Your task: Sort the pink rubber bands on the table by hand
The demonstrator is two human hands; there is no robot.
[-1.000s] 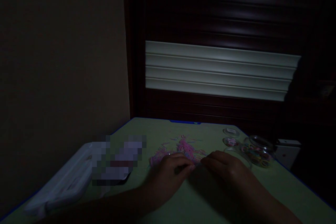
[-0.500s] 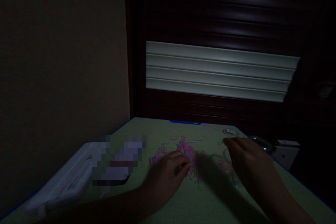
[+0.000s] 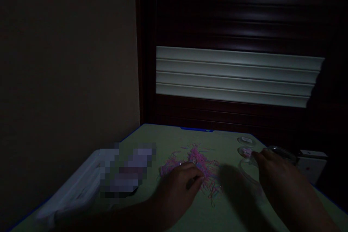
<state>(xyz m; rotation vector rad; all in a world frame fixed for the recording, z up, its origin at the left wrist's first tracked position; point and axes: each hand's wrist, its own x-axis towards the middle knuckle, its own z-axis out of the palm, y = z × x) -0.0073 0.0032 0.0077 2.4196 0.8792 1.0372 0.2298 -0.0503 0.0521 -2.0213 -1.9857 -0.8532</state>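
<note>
The scene is very dark. A heap of small pink and purple rubber bands (image 3: pixel 199 161) lies on the green table (image 3: pixel 174 141). My left hand (image 3: pixel 181 185) rests at the near edge of the heap with its fingers curled in a pinch over the bands. My right hand (image 3: pixel 274 172) is stretched out to the right, fingertips at a small clear round container (image 3: pixel 246 151) holding pink bits. Its fingers lie fairly flat and nothing shows in them. A clear jar (image 3: pixel 281 150) stands just behind that hand, partly hidden.
A white flat box (image 3: pixel 78 192) lies at the table's left edge beside a blurred-out patch. Another small clear lid (image 3: pixel 244 140) sits at the back right. A white object (image 3: pixel 310 163) stands off the right edge. A wall and dark shutter rise behind.
My right hand left the heap and moved right and away to the small clear containers. My left hand stayed on the bands. The camera shifted slightly.
</note>
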